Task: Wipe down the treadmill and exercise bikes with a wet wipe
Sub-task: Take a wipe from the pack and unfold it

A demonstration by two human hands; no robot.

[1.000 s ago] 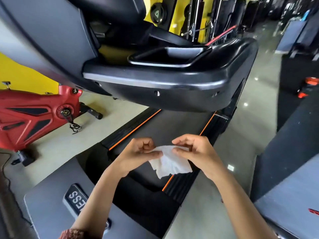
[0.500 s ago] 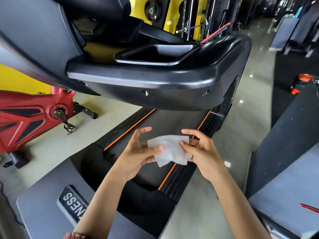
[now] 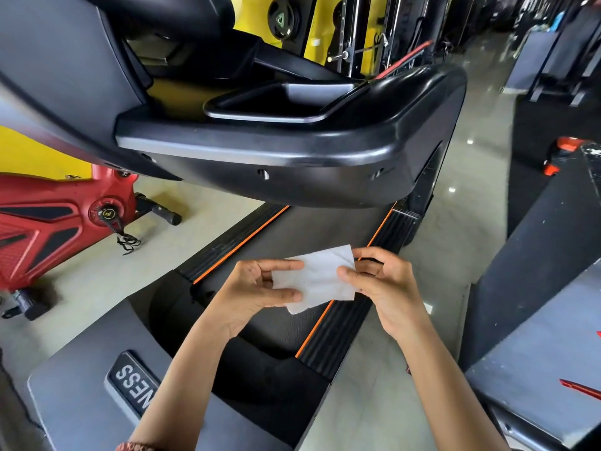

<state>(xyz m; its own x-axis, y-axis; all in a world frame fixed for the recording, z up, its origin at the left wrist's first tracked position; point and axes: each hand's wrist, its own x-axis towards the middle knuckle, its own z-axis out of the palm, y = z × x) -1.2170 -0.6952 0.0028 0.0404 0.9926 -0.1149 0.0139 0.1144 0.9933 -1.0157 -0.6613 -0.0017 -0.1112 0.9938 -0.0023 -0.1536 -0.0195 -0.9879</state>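
**Item 1, wet wipe** [image 3: 317, 278]: white sheet just below the centre of the frame, held in the air above the treadmill belt [image 3: 292, 229] and touching no machine. It is spread nearly flat between both hands, with the lower corner drooping. It is probably opened out this way to give a broad face for wiping, which has not yet begun.

**Item 2, left hand** [image 3: 257, 288]: left of the wipe, forearm rising from the bottom edge. Forefinger above and thumb below pinch the sheet's left edge. The other fingers are curled behind.

**Item 3, right hand** [image 3: 383, 288]: right of the wipe, forearm entering from the lower right. The thumb lies on the sheet's right edge and the forefinger hooks over its upper corner, pinching it. The other fingers are curled and partly hidden.

**Item 4, treadmill console** [image 3: 292, 151]: glossy black, spanning the upper half of the frame, with a recessed tray [image 3: 276, 105]. It is near the hands and is the likely first surface to wipe.

**Item 5, side rail** [image 3: 341, 323]: ribbed black with an orange stripe, beneath the wipe.

**Item 6, motor cover** [image 3: 81, 402]: grey, lower left. Its badge is partly hidden by the left forearm.

**Item 7, exercise bike** [image 3: 48, 222]: red, at the left edge, well apart from the hands.
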